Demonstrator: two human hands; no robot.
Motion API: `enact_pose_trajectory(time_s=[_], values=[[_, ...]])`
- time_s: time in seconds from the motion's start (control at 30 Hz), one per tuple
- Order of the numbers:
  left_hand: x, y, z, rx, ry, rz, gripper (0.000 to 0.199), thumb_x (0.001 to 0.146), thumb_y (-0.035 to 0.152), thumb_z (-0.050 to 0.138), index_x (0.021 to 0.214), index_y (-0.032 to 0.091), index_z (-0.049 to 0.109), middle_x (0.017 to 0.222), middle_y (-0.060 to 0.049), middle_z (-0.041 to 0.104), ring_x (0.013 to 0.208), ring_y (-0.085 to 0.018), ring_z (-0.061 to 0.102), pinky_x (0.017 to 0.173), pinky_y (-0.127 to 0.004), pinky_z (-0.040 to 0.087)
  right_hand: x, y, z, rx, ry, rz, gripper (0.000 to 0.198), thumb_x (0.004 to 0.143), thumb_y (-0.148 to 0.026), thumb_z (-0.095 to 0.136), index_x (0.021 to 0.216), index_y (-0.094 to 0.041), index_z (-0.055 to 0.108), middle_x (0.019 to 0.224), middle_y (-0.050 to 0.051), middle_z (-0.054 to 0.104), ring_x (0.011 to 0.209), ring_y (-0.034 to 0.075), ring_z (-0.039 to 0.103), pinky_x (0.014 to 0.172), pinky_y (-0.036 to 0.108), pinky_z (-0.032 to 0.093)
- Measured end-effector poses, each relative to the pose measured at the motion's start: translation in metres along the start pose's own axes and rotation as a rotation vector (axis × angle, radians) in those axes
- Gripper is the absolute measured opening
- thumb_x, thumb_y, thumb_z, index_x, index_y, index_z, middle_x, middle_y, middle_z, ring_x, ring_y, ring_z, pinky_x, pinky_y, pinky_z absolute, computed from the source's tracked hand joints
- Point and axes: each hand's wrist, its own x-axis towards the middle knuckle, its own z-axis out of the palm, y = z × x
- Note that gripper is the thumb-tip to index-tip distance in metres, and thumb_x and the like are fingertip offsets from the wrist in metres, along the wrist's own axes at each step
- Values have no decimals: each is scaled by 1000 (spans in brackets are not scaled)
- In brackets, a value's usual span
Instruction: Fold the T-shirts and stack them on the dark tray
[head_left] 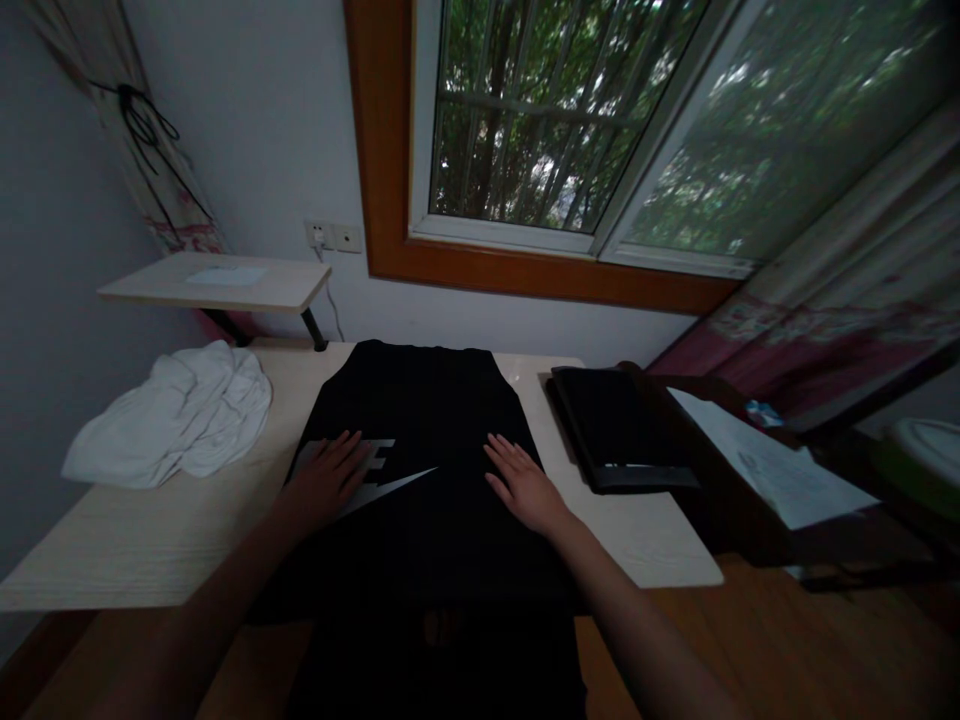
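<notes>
A black garment, apparently a shirt [435,410], lies spread over the middle of the pale wooden desk [187,540], with part of a grey logo and lettering showing on it. My left hand [328,477] rests flat on the logo, fingers stretched out and covering some of the print. On the right part of the cloth, my right hand [523,484] lies palm down with its fingers spread. Neither hand grips anything. The garment's lower part reaches the desk's front edge, where dark cloth below makes its end hard to tell.
A crumpled white cloth [176,415] lies at the left, below a small raised shelf [217,275] with paper on it. To the right are black folded items [622,425] and a dark side table holding a white sheet [772,465]. A window [547,120] is behind.
</notes>
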Motion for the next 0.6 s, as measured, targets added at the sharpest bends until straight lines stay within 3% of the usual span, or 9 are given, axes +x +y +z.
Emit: enact_pose_trajectory(time_s=[0.27,0.43,0.6], values=[[-45,-17,-15,68,2,-23,57,104,39,35,161,31,35,168,-3,33,156,-24,28,126,-52,29,-37,21,-6,-33,-9,37,58,107,-46,39,162,-28,33,170,4,23,157,25,24,128,55,25],[-64,-19,-21,115,-2,-81,60,104,38,30,163,33,26,168,-6,32,157,-27,25,123,-63,27,-54,33,-5,-90,10,129,65,106,-54,38,165,-33,22,170,2,21,159,27,17,128,62,19],[-84,-20,-24,134,16,-119,62,104,42,31,165,35,19,168,-7,31,156,-30,28,120,-68,27,-71,39,-1,-118,51,173,65,105,-55,36,165,-35,20,169,1,24,158,28,20,126,63,23]])
